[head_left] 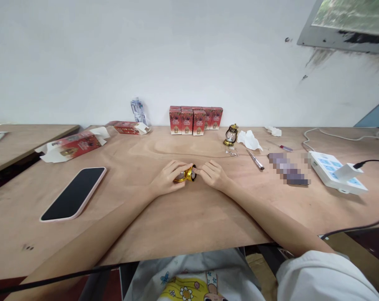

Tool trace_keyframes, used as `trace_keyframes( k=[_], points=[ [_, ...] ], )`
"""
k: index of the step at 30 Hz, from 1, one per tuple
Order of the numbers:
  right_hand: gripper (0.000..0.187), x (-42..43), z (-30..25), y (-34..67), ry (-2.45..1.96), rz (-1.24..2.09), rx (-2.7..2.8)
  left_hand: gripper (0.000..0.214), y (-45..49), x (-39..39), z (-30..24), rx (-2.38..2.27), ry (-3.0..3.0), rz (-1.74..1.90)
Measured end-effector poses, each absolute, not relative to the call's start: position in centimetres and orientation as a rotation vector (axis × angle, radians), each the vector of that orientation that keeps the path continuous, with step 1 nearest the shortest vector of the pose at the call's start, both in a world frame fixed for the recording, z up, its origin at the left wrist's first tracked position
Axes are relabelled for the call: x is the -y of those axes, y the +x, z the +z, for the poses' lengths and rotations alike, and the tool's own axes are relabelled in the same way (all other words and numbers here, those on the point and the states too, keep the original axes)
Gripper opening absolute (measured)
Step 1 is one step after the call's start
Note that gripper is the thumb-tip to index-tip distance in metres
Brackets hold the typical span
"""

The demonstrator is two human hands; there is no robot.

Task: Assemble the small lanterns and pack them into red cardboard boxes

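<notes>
Gold lantern [186, 174] on its side at table [189, 225] centre, L hand [167, 177] curled round it, R hand [214, 174] fingertips pinching its right end; prob. best hold L firm, work w/ R fingertips only.

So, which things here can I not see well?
All in the head view:
- The lantern: mostly covered by the left hand; the right hand touches it, its grip unclear.
- Object beside the power strip: under a pixelated patch.
- The small parts: too small to name.
- Print on the boxes: too small to read.
</notes>
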State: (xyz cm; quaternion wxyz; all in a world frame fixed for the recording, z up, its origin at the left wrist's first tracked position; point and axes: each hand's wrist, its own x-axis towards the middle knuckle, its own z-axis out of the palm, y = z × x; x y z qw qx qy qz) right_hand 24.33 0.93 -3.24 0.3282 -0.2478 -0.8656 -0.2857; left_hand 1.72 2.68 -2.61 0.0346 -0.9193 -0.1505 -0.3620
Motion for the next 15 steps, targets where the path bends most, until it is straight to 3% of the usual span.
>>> trace_keyframes(
  k=[5,10,15],
  points=[
    [0.019,-0.3,-3.1,23.6,-0.617,-0.621,2.136,0.055,1.8,-2.5,-2.6,0.503,-2.763,-1.203],
    [0.036,0.1,-3.0,23.2,-0.574,-0.341,2.089,0.054,2.0,-2.3,-2.6,0.543,-2.653,-1.319],
    [0.030,-0.1,-3.3,23.2,-0.584,-0.266,2.046,0.055,2.0,-2.2,-2.7,0.515,-2.655,-1.299]
  ],
)
